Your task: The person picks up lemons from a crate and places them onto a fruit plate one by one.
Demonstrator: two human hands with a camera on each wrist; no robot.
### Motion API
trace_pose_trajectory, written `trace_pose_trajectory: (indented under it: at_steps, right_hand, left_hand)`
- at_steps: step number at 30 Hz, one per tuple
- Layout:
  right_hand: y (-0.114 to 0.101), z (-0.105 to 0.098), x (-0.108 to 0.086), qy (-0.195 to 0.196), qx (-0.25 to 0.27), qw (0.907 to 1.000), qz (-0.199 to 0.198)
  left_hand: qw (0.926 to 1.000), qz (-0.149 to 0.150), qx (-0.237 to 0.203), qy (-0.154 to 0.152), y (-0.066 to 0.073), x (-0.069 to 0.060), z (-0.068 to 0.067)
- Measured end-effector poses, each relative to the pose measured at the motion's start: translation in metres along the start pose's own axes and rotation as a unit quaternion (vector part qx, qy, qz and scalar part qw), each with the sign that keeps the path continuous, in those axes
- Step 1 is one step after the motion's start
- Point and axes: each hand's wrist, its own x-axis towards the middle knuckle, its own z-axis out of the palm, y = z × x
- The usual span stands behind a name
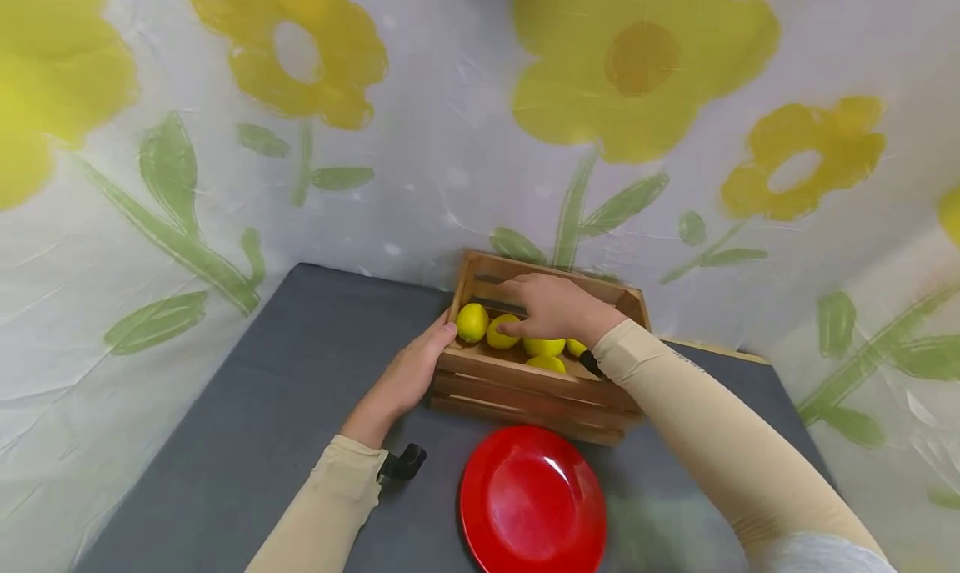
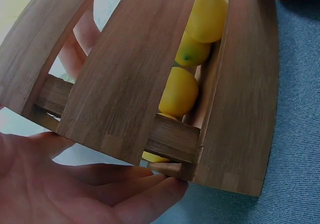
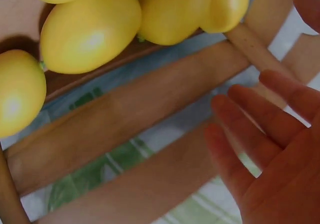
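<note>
A slatted wooden crate stands near the back of the table, with several yellow lemons lying inside along its front. My left hand holds the crate's left end, its thumb at the top rim and its fingers along the outside of that end. Over the crate's opening hovers my right hand; in the right wrist view its fingers are spread, hold nothing and stand apart from the lemons. Part of the lemons is hidden beneath the right hand in the head view.
A round red plate lies on the dark grey tabletop, just in front of the crate. Behind the table hangs a pale sheet printed with yellow flowers, close to the crate's back. A black strap mount sits on the left wrist.
</note>
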Motion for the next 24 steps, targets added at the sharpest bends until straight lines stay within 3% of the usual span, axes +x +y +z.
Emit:
trace_pose_trajectory:
  at_steps: [11, 24]
  right_hand:
    - [0.009, 0.011, 0.008, 0.041, 0.011, 0.9987, -0.028]
    - [0.012, 0.009, 0.011, -0.02, -0.001, 0.9998, -0.003]
  left_hand:
    - [0.9997, 0.003, -0.023, 0.0, 0.017, -0.001, 0.019]
    - [0.9994, 0.001, -0.034, 0.006, 0.026, 0.005, 0.036]
